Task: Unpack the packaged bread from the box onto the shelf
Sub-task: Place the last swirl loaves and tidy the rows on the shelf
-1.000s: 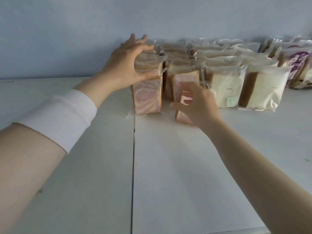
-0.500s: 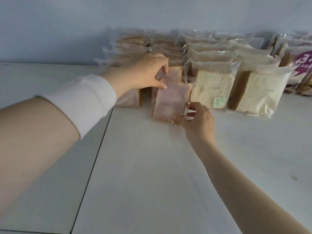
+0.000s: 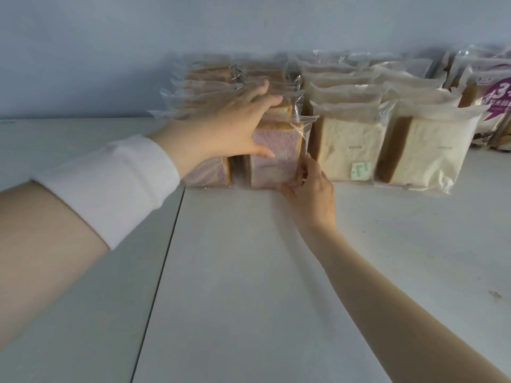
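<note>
Packaged bread (image 3: 276, 158), a pink-tinted loaf in a clear wrapper, stands upright on a white shelf (image 3: 249, 272) at the front of a row of similar packs, steadied by two bare hands. The left hand (image 3: 232, 128), a white sleeve (image 3: 110, 186) pulled back on its forearm, reaches over the loaf with fingers spread, the thumb pressed flat on the loaf's front face and the fingertips resting on the packs behind it. The right hand (image 3: 309, 189) pinches the wrapper at the loaf's lower right corner between thumb and fingers. Just to the left stands another pink loaf (image 3: 207, 172), partly hidden by the left wrist. To the right, two rows of pale cream loaves (image 3: 351, 150) stand in cloudy bags, the nearest touching or almost touching the held pack. Farther right, at the frame's edge, are bags printed with a purple label (image 3: 495, 100). All rows run back to a grey-blue wall (image 3: 193, 29). A dark seam (image 3: 163, 272) divides the shelf's panels.
</note>
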Tool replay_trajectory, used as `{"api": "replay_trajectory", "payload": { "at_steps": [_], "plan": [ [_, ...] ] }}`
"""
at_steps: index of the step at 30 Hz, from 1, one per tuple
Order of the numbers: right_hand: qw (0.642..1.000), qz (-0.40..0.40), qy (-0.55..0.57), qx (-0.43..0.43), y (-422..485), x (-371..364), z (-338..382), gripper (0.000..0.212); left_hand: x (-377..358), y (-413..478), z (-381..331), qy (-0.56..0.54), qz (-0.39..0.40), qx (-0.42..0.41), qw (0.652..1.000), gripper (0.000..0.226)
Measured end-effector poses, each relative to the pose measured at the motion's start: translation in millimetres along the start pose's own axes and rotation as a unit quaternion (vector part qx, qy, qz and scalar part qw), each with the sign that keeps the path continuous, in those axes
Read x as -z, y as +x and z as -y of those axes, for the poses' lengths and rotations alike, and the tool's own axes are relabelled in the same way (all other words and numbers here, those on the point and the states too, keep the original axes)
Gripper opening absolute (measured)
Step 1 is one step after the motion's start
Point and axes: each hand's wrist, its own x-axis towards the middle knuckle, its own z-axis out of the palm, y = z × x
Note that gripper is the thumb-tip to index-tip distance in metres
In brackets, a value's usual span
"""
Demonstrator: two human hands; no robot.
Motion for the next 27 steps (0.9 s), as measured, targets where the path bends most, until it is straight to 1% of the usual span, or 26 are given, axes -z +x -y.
{"api": "replay_trajectory", "payload": {
  "at_steps": [1, 3, 7, 11, 14, 17, 20, 23, 27],
  "plan": [
    [1.0, 0.005, -0.004, -0.007, -0.8, -0.9, 0.5, 0.069, -1.8, 1.1, 1.1, 0.023, 0.014, 0.006, 1.0, 0.094],
    [1.0, 0.0, -0.005, -0.019, -0.7, -4.3, 3.2, 0.068, -6.6, 4.0, 3.4, 0.063, 0.012, 0.0, 0.998, 0.092],
    [0.998, -0.041, 0.013, -0.044, 7.6, -16.9, 11.6, 0.058, -13.1, 10.4, 8.9, 0.062, -0.029, -0.015, 0.998, 0.082],
    [0.996, -0.061, 0.002, -0.067, 17.9, -24.3, 17.7, 0.049, -16.2, 15.4, 13.4, 0.084, -0.044, -0.023, 0.995, 0.078],
    [0.998, -0.039, -0.001, -0.058, 17.3, -20.1, 14.8, 0.054, -16.6, 15.1, 15.4, 0.082, -0.034, -0.03, 0.996, 0.081],
    [0.999, -0.01, -0.001, -0.041, 14.4, -13.3, 10.5, 0.064, -10.9, 10.4, 20.6, 0.065, -0.018, -0.043, 0.997, 0.093],
    [0.999, -0.005, -0.012, -0.035, 12.9, -10.8, 9.9, 0.068, -6.1, 4.0, 25.2, 0.092, -0.023, -0.034, 0.995, 0.104],
    [0.999, -0.021, -0.02, -0.041, 15.2, -13.7, 12.6, 0.061, -9.0, 3.0, 23.9, 0.122, -0.038, -0.022, 0.992, 0.101],
    [0.997, -0.04, -0.022, -0.063, 23.1, -20.8, 17.7, 0.057, -16.4, 10.8, 21.8, 0.121, -0.047, -0.017, 0.991, 0.093]
  ]
}}
